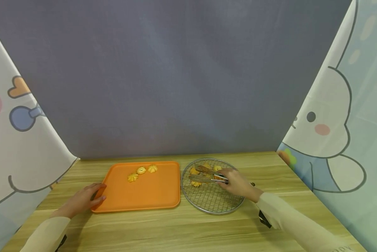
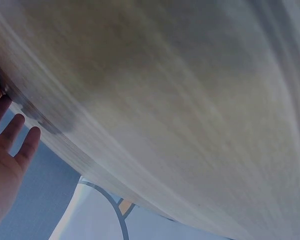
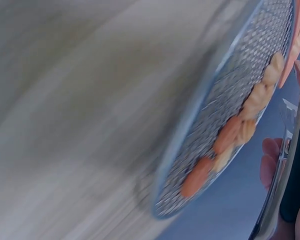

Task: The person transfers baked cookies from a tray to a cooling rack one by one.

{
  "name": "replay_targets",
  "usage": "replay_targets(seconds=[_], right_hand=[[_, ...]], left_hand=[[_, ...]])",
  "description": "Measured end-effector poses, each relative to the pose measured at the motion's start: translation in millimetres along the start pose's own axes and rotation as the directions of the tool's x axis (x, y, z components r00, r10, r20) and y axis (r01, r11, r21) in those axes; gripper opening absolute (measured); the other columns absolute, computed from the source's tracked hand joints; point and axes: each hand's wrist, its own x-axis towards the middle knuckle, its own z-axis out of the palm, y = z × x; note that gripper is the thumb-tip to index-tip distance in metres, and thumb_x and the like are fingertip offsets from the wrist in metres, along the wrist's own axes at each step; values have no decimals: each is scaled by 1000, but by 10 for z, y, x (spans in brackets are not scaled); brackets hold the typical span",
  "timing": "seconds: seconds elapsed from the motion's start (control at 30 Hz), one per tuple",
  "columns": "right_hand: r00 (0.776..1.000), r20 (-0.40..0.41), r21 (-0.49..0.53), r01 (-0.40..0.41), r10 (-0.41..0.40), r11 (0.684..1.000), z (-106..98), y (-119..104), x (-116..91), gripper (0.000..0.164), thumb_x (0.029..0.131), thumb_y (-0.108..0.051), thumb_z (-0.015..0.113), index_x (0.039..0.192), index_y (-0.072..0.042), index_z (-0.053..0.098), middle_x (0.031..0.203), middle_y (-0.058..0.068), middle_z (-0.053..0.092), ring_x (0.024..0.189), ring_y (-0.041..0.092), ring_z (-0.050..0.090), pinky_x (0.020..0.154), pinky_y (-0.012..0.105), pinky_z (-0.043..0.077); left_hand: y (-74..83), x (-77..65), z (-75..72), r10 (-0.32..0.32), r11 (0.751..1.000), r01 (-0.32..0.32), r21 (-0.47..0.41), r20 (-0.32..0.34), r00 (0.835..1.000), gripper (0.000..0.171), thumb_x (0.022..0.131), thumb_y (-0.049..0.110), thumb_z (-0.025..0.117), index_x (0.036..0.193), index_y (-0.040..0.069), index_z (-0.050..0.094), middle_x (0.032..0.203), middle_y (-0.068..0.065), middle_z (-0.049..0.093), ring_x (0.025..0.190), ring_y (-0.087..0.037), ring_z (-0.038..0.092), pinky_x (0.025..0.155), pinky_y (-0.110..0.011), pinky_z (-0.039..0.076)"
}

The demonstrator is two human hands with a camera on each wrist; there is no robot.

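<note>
My right hand (image 1: 235,182) holds a pair of food tongs (image 1: 207,179) over a round wire mesh rack (image 1: 215,203). The tong arms are spread apart, pointing left across the rack. Dark grips and metal edges of the tongs show in the right wrist view. Several cookies lie on the mesh, pale piped ones (image 3: 255,100) and browner oval ones (image 3: 197,177); the tongs and hand partly cover them in the head view. My left hand (image 1: 81,200) rests at the left edge of an orange tray (image 1: 144,197), its fingers loosely extended. Three flower-shaped cookies (image 1: 133,177) sit on the tray.
The tray and rack stand side by side on a wood-grain table (image 1: 138,227), with a narrow gap between them. A grey curtain (image 1: 176,87) rises behind the table. Cartoon-printed cloth panels (image 1: 327,140) flank it on both sides.
</note>
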Motion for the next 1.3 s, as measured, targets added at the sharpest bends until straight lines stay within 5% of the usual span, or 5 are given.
replay_targets(seconds=[0.37,0.6,0.9,1.13,1.3], right_hand=[[998,34,23,45,-46,999,141,-288,355,39,85,-30,65,112,-3,61,95,10,68,52,4,53,46,17,42],[998,44,5,52,-52,999,234,-418,603,40,85,-32,64,113,-3,62,104,10,67,71,15,65,60,26,54],[995,104,4,-6,6,1000,388,-508,888,41,86,-35,62,116,-9,61,111,6,65,90,17,65,57,23,52],[993,116,37,19,-23,999,496,-572,1050,42,86,-34,63,115,-5,61,107,9,67,77,14,66,58,23,53],[993,117,-7,36,-34,999,591,-628,1125,43,86,-37,62,116,-7,61,111,6,65,86,15,65,67,25,54]], left_hand=[[32,1,-30,-12,1000,12,-4,13,1000,44,81,26,68,115,0,58,116,-23,58,102,-46,54,82,-58,45],[38,-3,-32,-16,1000,16,-4,8,1000,44,81,25,69,115,0,59,116,-24,58,102,-46,55,82,-58,45],[27,0,-17,-14,1000,14,-1,13,1000,44,81,26,69,115,0,59,115,-25,58,101,-46,55,82,-59,45],[17,3,-12,0,1000,0,1,1,1000,44,80,24,69,115,-1,59,114,-25,58,100,-47,55,81,-59,45],[29,1,-24,-3,1000,3,-1,5,1000,44,81,25,69,115,-1,59,114,-25,58,100,-47,55,81,-59,45]])
